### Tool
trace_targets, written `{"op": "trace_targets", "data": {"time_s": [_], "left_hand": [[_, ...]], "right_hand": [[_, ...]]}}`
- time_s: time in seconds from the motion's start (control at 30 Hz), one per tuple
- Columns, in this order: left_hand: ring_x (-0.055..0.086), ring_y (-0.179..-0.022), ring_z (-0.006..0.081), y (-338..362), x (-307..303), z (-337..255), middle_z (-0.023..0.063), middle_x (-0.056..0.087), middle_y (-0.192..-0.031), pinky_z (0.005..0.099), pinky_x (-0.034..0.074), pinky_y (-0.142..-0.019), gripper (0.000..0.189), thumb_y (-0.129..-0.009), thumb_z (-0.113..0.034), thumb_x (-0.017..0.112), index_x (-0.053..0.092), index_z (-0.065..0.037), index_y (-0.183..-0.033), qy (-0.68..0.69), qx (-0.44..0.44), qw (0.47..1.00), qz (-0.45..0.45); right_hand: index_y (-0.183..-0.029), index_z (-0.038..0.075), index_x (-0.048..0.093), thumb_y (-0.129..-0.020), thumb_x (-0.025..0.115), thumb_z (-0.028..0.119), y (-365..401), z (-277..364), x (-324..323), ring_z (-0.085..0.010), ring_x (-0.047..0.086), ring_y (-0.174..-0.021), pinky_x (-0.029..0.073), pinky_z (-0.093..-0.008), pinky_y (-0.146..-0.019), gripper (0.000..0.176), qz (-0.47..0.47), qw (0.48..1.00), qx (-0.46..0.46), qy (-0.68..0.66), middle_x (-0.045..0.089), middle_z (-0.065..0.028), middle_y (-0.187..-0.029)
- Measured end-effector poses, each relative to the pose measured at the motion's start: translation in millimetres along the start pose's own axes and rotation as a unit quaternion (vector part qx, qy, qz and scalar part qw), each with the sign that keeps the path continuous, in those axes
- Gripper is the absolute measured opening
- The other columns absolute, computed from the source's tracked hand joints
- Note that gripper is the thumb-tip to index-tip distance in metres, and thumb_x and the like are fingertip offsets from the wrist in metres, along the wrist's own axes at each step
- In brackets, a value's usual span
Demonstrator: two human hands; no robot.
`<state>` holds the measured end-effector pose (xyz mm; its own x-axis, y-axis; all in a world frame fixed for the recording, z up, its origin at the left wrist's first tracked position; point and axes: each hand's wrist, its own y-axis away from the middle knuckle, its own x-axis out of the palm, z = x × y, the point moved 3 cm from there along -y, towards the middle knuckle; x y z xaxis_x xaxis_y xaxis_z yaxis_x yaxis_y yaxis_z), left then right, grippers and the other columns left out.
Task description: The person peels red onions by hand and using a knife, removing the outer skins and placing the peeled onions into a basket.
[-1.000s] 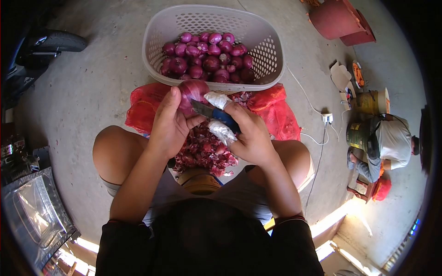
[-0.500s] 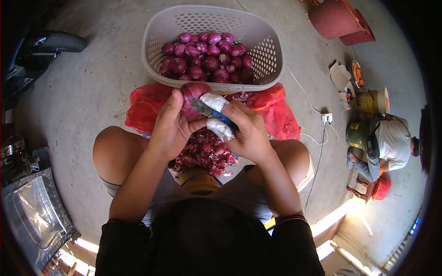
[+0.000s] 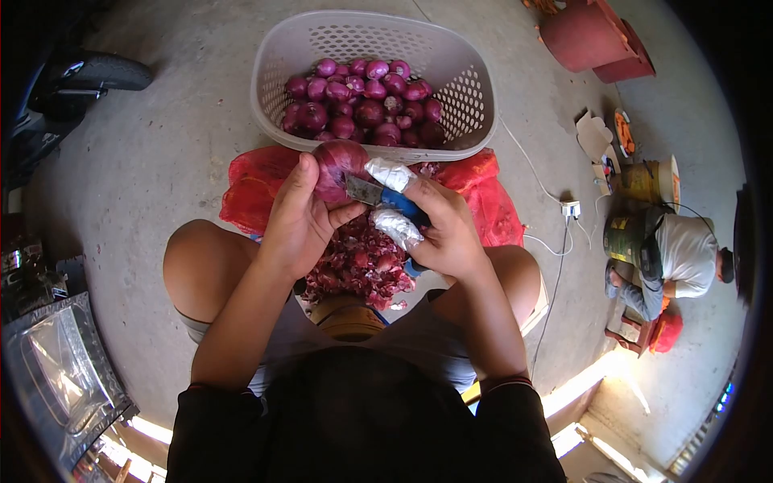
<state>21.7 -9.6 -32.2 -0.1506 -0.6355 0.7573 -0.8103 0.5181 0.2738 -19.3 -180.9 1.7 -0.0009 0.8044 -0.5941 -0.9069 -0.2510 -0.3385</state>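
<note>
A large red onion point(image 3: 338, 165) is held in my left hand point(image 3: 299, 221), thumb on its left side and fingers beneath. My right hand point(image 3: 443, 224) grips the blue handle of a short knife point(image 3: 366, 191), whose blade lies against the onion's right side. White wrapping covers the thumb and a finger of that hand. Below both hands is a heap of red onion skins point(image 3: 358, 266) over a yellow bucket point(image 3: 342, 315). Just beyond them stands a grey perforated basket point(image 3: 270, 88) with several purple onions point(image 3: 370, 113).
Red mesh sacking point(image 3: 491, 201) lies under and beside the basket. A power strip point(image 3: 571, 208) with cables is on the floor to the right. Another person point(image 3: 684, 249) sits bent over near buckets point(image 3: 624, 237). A wheel point(image 3: 105, 71) stands at left, red tubs point(image 3: 584, 36) at upper right.
My right hand and the knife have moved slightly right and down, and more of the blade shows. My left hand still holds the onion in nearly the same place.
</note>
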Motion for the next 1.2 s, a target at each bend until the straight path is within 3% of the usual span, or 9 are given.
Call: {"op": "trace_targets", "data": {"time_s": [0.1, 0.37, 0.57, 0.77, 0.87, 1.03, 1.2], "left_hand": [[0.058, -0.105, 0.0155, 0.4, 0.5, 0.5, 0.0063, 0.057, -0.118, 0.0311, 0.054, -0.082, 0.049, -0.094, -0.046, 0.042, 0.049, -0.006, -0.123, 0.005, 0.001, 1.000, 0.016], [0.058, -0.104, 0.0152, 0.0, -0.7, 0.0, 0.0066, 0.057, -0.118, 0.0318, 0.054, -0.082, 0.048, -0.094, -0.044, 0.043, 0.049, -0.007, -0.124, -0.005, 0.000, 1.000, 0.011], [0.060, -0.101, 0.0161, -0.5, 0.0, -1.4, 0.0077, 0.058, -0.116, 0.0310, 0.054, -0.080, 0.049, -0.095, -0.045, 0.042, 0.048, -0.006, -0.124, 0.010, 0.000, 1.000, 0.019], [0.064, -0.092, 0.0206, 0.3, -1.6, 0.2, 0.0094, 0.059, -0.114, 0.0310, 0.055, -0.078, 0.045, -0.094, -0.043, 0.045, 0.049, -0.007, -0.121, 0.011, -0.013, 0.999, 0.031], [0.064, -0.091, 0.0229, 0.4, -0.3, 0.4, 0.0096, 0.060, -0.111, 0.0314, 0.056, -0.075, 0.040, -0.094, -0.040, 0.047, 0.048, -0.008, -0.117, 0.003, -0.005, 1.000, 0.022], [0.065, -0.091, 0.0227, 1.0, -2.0, -2.0, 0.0098, 0.060, -0.109, 0.0290, 0.055, -0.070, 0.035, -0.094, -0.037, 0.049, 0.045, -0.008, -0.114, -0.029, 0.013, 0.999, 0.018], [0.063, -0.092, 0.0190, 2.7, 2.3, -6.0, 0.0082, 0.058, -0.112, 0.0250, 0.051, -0.070, 0.039, -0.093, -0.035, 0.051, 0.043, -0.008, -0.120, -0.066, 0.053, 0.996, 0.002]], "right_hand": [[-0.115, 0.006, 0.056, -0.060, 0.068, 0.005, -0.1, 3.3, 0.0, -0.0362, 0.061, -0.081, 0.050, -0.0401, -0.066, 0.056, 0.019, 1.000, 0.011, 0.015, 0.061, -0.0177, -0.097], [-0.112, 0.006, 0.057, -0.061, 0.067, 0.003, 2.9, -6.7, 10.4, -0.0348, 0.061, -0.077, 0.050, -0.0399, -0.064, 0.051, -0.025, 0.999, -0.025, -0.029, 0.060, -0.0161, -0.091], [-0.108, 0.004, 0.058, -0.064, 0.067, 0.000, 3.0, -5.0, 12.2, -0.0357, 0.061, -0.076, 0.050, -0.0387, -0.066, 0.046, -0.021, 0.998, 0.006, -0.057, 0.061, -0.0179, -0.091], [-0.109, 0.000, 0.057, -0.070, 0.065, -0.003, -1.2, -9.9, 12.2, -0.0364, 0.063, -0.091, 0.050, -0.0379, -0.079, 0.040, -0.100, 0.989, -0.028, -0.110, 0.062, -0.0213, -0.100], [-0.113, -0.001, 0.055, -0.074, 0.064, -0.002, 1.5, -14.2, 13.6, -0.0366, 0.062, -0.097, 0.048, -0.0371, -0.084, 0.040, -0.108, 0.986, 0.018, -0.124, 0.062, -0.0220, -0.105], [-0.125, -0.001, 0.048, -0.085, 0.056, -0.003, -1.1, -10.2, 6.9, -0.0209, 0.055, -0.112, 0.042, -0.0308, -0.094, 0.042, -0.133, 0.964, 0.072, -0.220, 0.054, -0.0184, -0.126], [-0.138, 0.001, 0.029, -0.081, 0.064, 0.003, 1.6, -6.6, -1.7, -0.0147, 0.058, -0.084, 0.044, -0.0268, -0.078, 0.067, -0.036, 0.962, 0.134, -0.235, 0.062, -0.0116, -0.095]]}}
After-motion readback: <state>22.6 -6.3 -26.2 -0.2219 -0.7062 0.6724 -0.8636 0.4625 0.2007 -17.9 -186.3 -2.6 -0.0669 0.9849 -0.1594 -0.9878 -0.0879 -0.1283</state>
